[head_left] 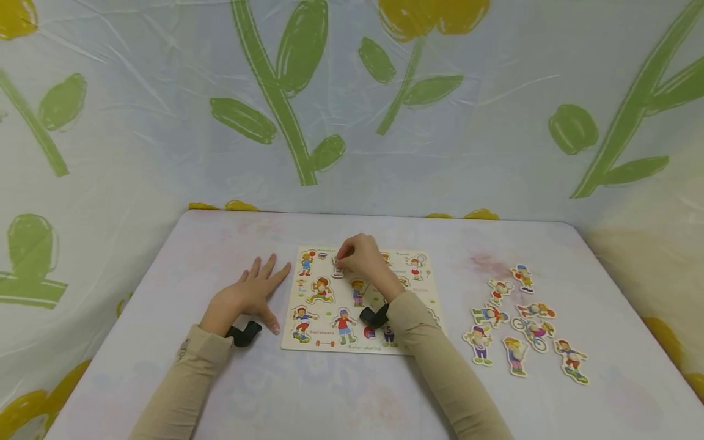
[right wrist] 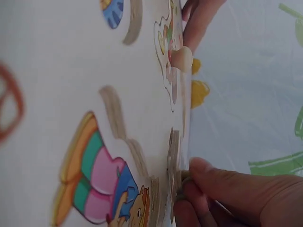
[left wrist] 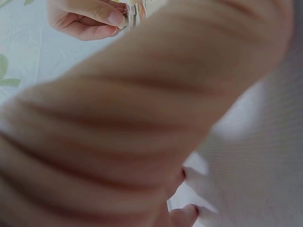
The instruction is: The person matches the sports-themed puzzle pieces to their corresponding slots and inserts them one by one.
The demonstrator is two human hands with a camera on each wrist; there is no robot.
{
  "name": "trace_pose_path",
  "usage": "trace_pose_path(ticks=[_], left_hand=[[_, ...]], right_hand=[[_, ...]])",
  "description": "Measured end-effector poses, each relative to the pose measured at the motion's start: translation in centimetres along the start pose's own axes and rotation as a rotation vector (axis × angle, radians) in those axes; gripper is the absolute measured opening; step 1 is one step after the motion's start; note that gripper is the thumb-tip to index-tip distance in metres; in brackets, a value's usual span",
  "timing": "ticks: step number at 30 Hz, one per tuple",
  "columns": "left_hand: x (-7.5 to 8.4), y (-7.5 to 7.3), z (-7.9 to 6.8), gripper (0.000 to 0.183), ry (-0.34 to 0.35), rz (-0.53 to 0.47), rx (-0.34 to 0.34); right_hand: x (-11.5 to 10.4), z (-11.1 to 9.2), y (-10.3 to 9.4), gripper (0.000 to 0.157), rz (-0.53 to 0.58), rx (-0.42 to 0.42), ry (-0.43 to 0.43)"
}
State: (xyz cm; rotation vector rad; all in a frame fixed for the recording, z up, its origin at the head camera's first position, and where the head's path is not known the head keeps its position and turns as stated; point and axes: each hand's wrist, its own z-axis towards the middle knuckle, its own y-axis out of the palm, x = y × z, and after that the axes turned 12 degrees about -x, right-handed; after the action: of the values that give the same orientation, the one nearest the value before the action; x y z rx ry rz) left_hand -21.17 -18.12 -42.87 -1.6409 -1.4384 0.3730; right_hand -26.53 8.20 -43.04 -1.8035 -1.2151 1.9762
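On the table lies a wooden peg puzzle board (head_left: 341, 348) with sports figures printed on it. My right hand (head_left: 363, 260) pinches the knob of a puzzle piece (head_left: 337, 269) near the board's top middle. In the right wrist view the piece (right wrist: 172, 179) appears edge-on, right at the board's surface; whether it sits in a recess I cannot tell. Left of the board, my left hand (head_left: 247, 296) rests on the table with its fingers spread. A running-figure piece (head_left: 321, 290) with a round knob (right wrist: 182, 59) lies in the board. The right forearm hides the board's lower right.
Several loose figure pieces lie scattered on the table right of the board, among them a cyclist (head_left: 532, 333), a baseball player (head_left: 480, 344) and a skateboarder (head_left: 572, 360). Behind the table (head_left: 308, 397) hangs a flower-patterned cloth (head_left: 440, 165).
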Motion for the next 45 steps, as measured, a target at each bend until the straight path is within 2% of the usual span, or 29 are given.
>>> trace_pose_path(ticks=[13, 21, 31, 40, 45], left_hand=[[0.5, -0.1, -0.1, 0.139, 0.004, 0.0, 0.0], [0.6, -0.1, 0.0, 0.139, 0.011, 0.005, 0.001], [0.3, 0.2, 0.0, 0.139, 0.001, -0.007, -0.003], [0.0, 0.2, 0.0, 0.139, -0.003, -0.007, 0.003], [0.1, 0.3, 0.0, 0.139, 0.004, -0.006, 0.002]], right_hand=[[0.6, -0.5, 0.0, 0.006, 0.044, -0.005, -0.029], [0.9, -0.8, -0.3, 0.004, 0.087, -0.034, 0.016], [0.6, -1.6, -1.3, 0.019, 0.064, -0.201, 0.013], [1.0, -3.2, -2.4, 0.034, 0.027, -0.352, -0.151], [1.5, -5.0, -3.3, 0.039, 0.027, -0.386, -0.177]])
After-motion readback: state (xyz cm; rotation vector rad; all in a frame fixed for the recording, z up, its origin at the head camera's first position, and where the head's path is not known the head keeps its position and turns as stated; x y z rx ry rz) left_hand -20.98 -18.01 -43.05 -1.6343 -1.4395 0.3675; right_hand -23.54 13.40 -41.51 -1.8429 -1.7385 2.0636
